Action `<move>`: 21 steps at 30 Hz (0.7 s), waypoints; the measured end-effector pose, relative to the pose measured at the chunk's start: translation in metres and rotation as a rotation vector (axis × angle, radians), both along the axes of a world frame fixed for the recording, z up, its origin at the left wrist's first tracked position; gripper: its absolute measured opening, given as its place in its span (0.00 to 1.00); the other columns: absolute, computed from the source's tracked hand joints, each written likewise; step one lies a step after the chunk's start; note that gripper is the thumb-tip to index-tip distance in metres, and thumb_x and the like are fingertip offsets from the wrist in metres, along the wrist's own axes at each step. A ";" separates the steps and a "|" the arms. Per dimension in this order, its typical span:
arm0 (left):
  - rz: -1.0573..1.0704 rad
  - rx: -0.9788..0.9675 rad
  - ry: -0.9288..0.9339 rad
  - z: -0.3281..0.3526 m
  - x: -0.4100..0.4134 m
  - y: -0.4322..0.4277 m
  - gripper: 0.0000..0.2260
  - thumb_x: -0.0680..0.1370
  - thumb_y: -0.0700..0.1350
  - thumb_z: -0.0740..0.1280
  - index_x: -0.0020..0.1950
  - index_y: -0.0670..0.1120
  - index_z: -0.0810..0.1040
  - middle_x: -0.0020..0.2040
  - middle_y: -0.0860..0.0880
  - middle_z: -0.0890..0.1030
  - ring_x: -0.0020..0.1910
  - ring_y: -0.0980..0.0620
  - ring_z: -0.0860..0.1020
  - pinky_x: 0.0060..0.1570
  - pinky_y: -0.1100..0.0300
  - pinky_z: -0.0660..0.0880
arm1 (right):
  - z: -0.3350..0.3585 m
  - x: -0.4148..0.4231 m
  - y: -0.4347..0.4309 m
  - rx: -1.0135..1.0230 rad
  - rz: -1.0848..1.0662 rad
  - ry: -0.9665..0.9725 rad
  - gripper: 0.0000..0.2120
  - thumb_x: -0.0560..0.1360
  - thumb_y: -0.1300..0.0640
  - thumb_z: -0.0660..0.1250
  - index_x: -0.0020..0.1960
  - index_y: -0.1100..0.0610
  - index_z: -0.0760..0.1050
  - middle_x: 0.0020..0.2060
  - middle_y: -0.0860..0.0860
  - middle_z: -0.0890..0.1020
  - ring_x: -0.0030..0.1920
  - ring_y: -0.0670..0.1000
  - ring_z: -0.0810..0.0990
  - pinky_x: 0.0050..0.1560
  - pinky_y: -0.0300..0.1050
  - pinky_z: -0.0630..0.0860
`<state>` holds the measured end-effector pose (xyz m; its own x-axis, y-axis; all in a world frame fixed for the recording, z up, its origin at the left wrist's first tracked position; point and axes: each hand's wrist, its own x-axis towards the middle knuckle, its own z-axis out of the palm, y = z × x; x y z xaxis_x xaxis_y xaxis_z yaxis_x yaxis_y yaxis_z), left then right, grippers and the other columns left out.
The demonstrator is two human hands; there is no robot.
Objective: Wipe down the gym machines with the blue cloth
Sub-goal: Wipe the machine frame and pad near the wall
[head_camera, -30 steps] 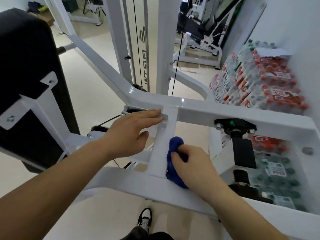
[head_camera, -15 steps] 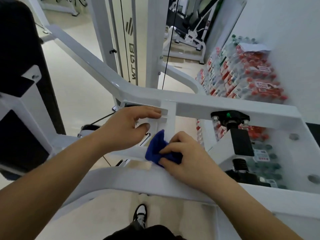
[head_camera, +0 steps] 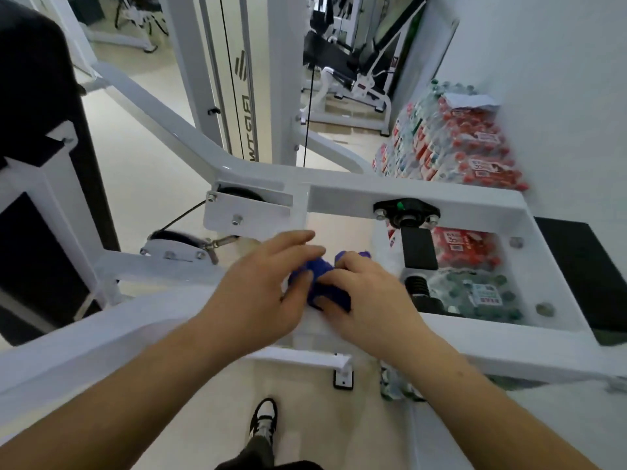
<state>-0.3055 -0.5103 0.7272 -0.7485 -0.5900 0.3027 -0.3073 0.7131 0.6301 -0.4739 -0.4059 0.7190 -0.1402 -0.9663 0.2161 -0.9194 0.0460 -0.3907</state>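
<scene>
**Here, two grips are sharing one blue cloth [head_camera: 320,270]**

The right grip [head_camera: 366,300] is curling its fingers round the blue cloth and bunching it against the white machine frame [head_camera: 475,198]. The fabric is showing just past its knuckles and under its fingertips. The left grip [head_camera: 261,293] is lying just beside it, with its fingers stretching almost straight over the cloth's left side and its thumb touching the cloth's edge. Blur is hiding whether it is actually pinching the fabric. The cloth is sitting between the two grips, on the short bar joining the frame's near and far beams. Farther out, a pulley bracket [head_camera: 247,213] is hanging on the far beam to the left, and a black pivot bearing [head_camera: 407,212] is sitting on it to the right. Packs of bottled water [head_camera: 468,154] are lying stacked against the wall. A black pad [head_camera: 30,79] is standing at far left, and a shoe [head_camera: 263,420] is showing on the floor below.
</scene>
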 end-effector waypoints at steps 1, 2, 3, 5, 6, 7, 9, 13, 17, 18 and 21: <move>-0.063 0.045 -0.010 -0.003 -0.007 0.018 0.21 0.81 0.44 0.64 0.73 0.56 0.74 0.74 0.58 0.73 0.71 0.60 0.72 0.69 0.61 0.71 | 0.000 0.005 0.008 -0.010 0.003 -0.103 0.13 0.73 0.52 0.67 0.56 0.53 0.81 0.49 0.49 0.80 0.47 0.53 0.79 0.47 0.52 0.79; -0.105 0.085 -0.020 -0.006 -0.013 0.034 0.23 0.82 0.45 0.63 0.77 0.58 0.69 0.75 0.60 0.71 0.72 0.63 0.70 0.69 0.64 0.69 | 0.000 0.007 0.019 -0.010 0.009 -0.234 0.17 0.72 0.55 0.68 0.60 0.53 0.78 0.52 0.48 0.81 0.51 0.51 0.80 0.52 0.50 0.79; -0.121 0.099 -0.028 -0.010 -0.018 0.047 0.24 0.83 0.47 0.62 0.79 0.59 0.64 0.76 0.62 0.69 0.72 0.64 0.69 0.69 0.65 0.69 | 0.000 0.005 0.031 -0.018 0.021 -0.365 0.20 0.71 0.59 0.70 0.63 0.52 0.76 0.55 0.46 0.81 0.55 0.49 0.80 0.56 0.49 0.78; -0.093 0.040 -0.063 -0.019 -0.026 0.063 0.24 0.84 0.52 0.57 0.81 0.59 0.60 0.76 0.63 0.69 0.69 0.63 0.72 0.63 0.64 0.73 | 0.006 -0.007 0.057 -0.073 0.050 -0.533 0.25 0.71 0.64 0.74 0.65 0.53 0.75 0.60 0.44 0.79 0.61 0.48 0.80 0.61 0.48 0.78; -0.065 -0.025 -0.095 -0.022 -0.030 0.068 0.24 0.84 0.54 0.55 0.81 0.58 0.60 0.74 0.62 0.72 0.66 0.59 0.74 0.59 0.61 0.76 | 0.010 -0.016 0.069 -0.110 0.036 -0.587 0.26 0.71 0.66 0.75 0.67 0.54 0.74 0.64 0.45 0.78 0.66 0.48 0.78 0.65 0.48 0.77; -0.041 -0.098 -0.127 -0.026 -0.034 0.073 0.23 0.84 0.55 0.55 0.80 0.57 0.64 0.70 0.59 0.75 0.62 0.56 0.75 0.55 0.57 0.77 | 0.013 -0.029 0.080 -0.160 -0.019 -0.625 0.26 0.72 0.67 0.75 0.67 0.54 0.74 0.67 0.45 0.77 0.69 0.48 0.76 0.68 0.47 0.75; 0.032 -0.170 -0.163 -0.031 -0.045 0.082 0.22 0.84 0.58 0.54 0.75 0.54 0.73 0.63 0.55 0.80 0.58 0.51 0.76 0.53 0.52 0.78 | 0.019 -0.059 0.100 -0.271 -0.245 -0.551 0.18 0.76 0.65 0.72 0.63 0.53 0.76 0.62 0.46 0.80 0.64 0.46 0.79 0.65 0.44 0.77; 0.194 -0.132 -0.177 -0.032 -0.082 0.109 0.19 0.81 0.64 0.55 0.52 0.52 0.78 0.53 0.54 0.81 0.53 0.50 0.77 0.53 0.55 0.74 | 0.005 -0.125 0.156 -0.151 -0.721 0.104 0.10 0.77 0.51 0.66 0.52 0.56 0.82 0.52 0.52 0.81 0.52 0.52 0.76 0.49 0.46 0.74; 0.039 -0.251 -0.149 -0.039 -0.130 0.149 0.19 0.82 0.59 0.57 0.60 0.48 0.79 0.71 0.47 0.77 0.72 0.46 0.74 0.72 0.51 0.71 | -0.018 -0.149 0.196 -0.085 -0.826 0.122 0.17 0.81 0.47 0.63 0.59 0.58 0.81 0.61 0.52 0.79 0.62 0.55 0.74 0.55 0.49 0.74; -0.019 -0.283 -0.135 -0.041 -0.133 0.150 0.20 0.82 0.58 0.57 0.66 0.48 0.78 0.74 0.47 0.75 0.74 0.47 0.71 0.74 0.51 0.69 | -0.020 -0.151 0.201 -0.127 -0.823 0.083 0.18 0.82 0.47 0.61 0.61 0.59 0.79 0.62 0.53 0.79 0.61 0.54 0.75 0.56 0.47 0.73; -0.119 -0.379 -0.169 -0.042 -0.131 0.141 0.23 0.83 0.55 0.54 0.77 0.51 0.70 0.77 0.50 0.71 0.77 0.49 0.68 0.76 0.53 0.62 | -0.022 -0.154 0.207 -0.174 -0.783 0.076 0.17 0.83 0.50 0.62 0.61 0.61 0.81 0.61 0.53 0.82 0.62 0.53 0.77 0.61 0.49 0.76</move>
<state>-0.4361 -0.3697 0.6852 -0.8625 -0.3672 0.3483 -0.2852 0.9211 0.2649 -0.6277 -0.1992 0.6965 -0.7420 -0.5448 0.3906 -0.6694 0.6327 -0.3893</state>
